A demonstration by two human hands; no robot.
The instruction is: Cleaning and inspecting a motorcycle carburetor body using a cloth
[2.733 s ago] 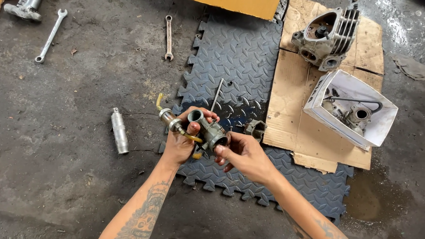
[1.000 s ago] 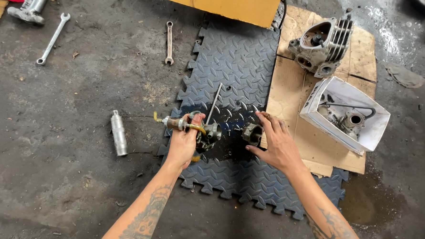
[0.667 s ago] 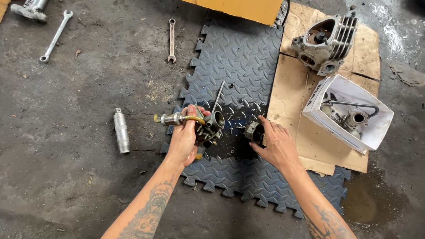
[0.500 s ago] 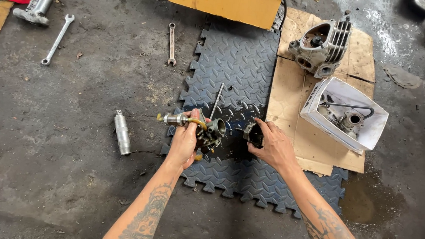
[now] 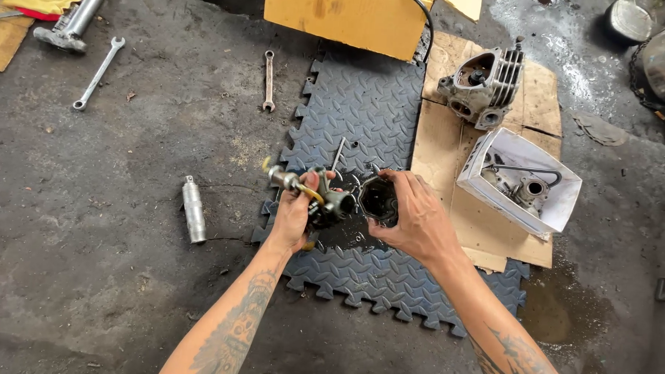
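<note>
Since half a second ago the right hand point(image 5: 413, 217) has lifted the dark round cup-shaped part point(image 5: 379, 200) off the mat and brought it up close beside the carburettor body point(image 5: 330, 204), which the left hand point(image 5: 292, 214) holds just above the mat.

The dark foam floor mat point(image 5: 365, 114) lies on the concrete floor point(image 5: 107, 222), with flattened cardboard point(image 5: 439, 147) along its right edge. On the cardboard stand a finned engine cylinder head point(image 5: 485, 85) and a white box point(image 5: 523, 184) of small parts.

The left hand is closed round the carburettor body, its brass-tipped end pointing left. The right hand's fingers curl round the cup-shaped part, its open face toward the camera.

As I judge it, the two pieces are apart and not yet mated. A grey metal cylinder point(image 5: 194, 209) and two spanners point(image 5: 268, 79) point(image 5: 98, 72) lie untouched.
</note>
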